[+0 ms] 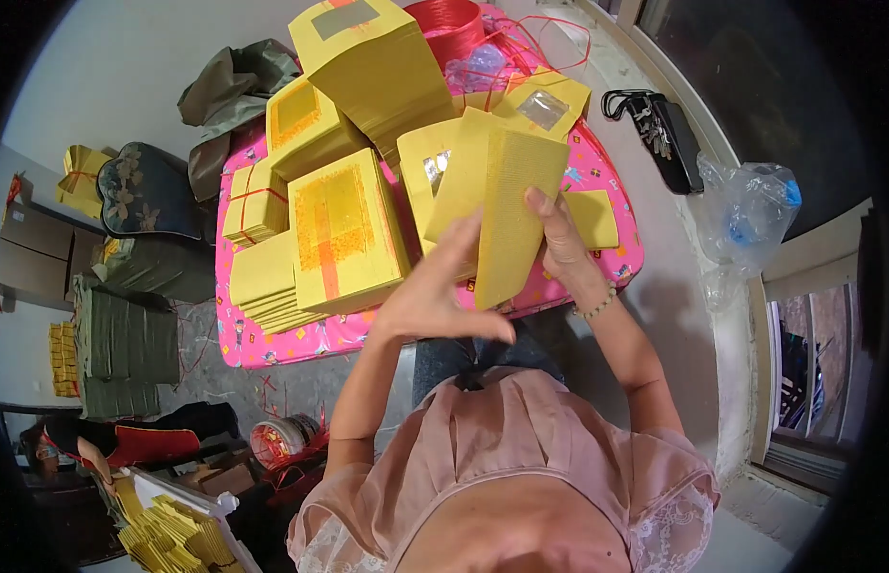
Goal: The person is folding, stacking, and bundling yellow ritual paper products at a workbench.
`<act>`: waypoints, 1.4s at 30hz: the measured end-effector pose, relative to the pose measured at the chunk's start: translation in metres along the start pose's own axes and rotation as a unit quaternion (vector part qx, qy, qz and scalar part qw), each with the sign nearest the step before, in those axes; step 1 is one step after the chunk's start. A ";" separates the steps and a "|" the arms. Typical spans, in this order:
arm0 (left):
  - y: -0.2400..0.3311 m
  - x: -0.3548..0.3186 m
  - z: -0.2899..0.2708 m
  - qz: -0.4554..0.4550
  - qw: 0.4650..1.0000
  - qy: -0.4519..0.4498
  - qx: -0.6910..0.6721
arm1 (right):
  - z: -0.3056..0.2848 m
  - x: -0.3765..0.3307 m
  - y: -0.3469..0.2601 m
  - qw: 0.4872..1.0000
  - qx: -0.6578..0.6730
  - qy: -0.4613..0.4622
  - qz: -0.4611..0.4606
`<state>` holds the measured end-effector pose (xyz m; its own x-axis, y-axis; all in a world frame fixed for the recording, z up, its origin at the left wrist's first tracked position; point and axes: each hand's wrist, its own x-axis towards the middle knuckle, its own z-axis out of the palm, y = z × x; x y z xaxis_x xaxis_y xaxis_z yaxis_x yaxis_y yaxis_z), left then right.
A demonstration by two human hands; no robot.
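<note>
A thick stack of yellow paper sheets (523,215) stands tilted over the front of the table, its many thin edges facing me. My right hand (559,234), a beaded bracelet on its wrist, grips the stack from the right, with the thumb on the edges and the other fingers partly hidden. Slightly blurred, my left hand (435,291) is beside the stack's left side, its thumb stretched out and its fingers apart from it. Left of that hand stands a large block of yellow paper (344,229) with an orange-gold printed square and a red stripe.
More yellow blocks (373,72) and a red-tied bundle (255,205) crowd the pink patterned tabletop (244,344). Red strapping (449,29) lies at the back. On the right ledge are a black pouch with keys (669,143) and a clear plastic bag (745,215). Another person (129,444) works lower left.
</note>
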<state>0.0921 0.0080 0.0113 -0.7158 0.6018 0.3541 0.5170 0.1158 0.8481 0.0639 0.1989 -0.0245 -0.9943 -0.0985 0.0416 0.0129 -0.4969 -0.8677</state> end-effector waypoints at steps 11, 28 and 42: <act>-0.013 0.022 0.018 -0.087 0.961 0.166 -0.205 | 0.012 0.000 -0.009 0.995 -0.082 0.013 -0.059; -0.023 0.022 0.034 -0.095 0.950 0.217 -0.205 | 0.006 -0.014 0.001 0.977 -0.156 0.009 -0.147; -0.032 0.041 0.022 -0.144 0.928 0.207 -0.273 | 0.002 0.007 -0.013 0.985 -0.164 0.010 -0.049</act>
<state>0.0570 0.0466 -0.0099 -0.9651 0.2393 0.1063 0.0414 -0.2612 0.9644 0.0568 0.2027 -0.0119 -0.9910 -0.0448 0.1261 -0.1150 -0.1965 -0.9737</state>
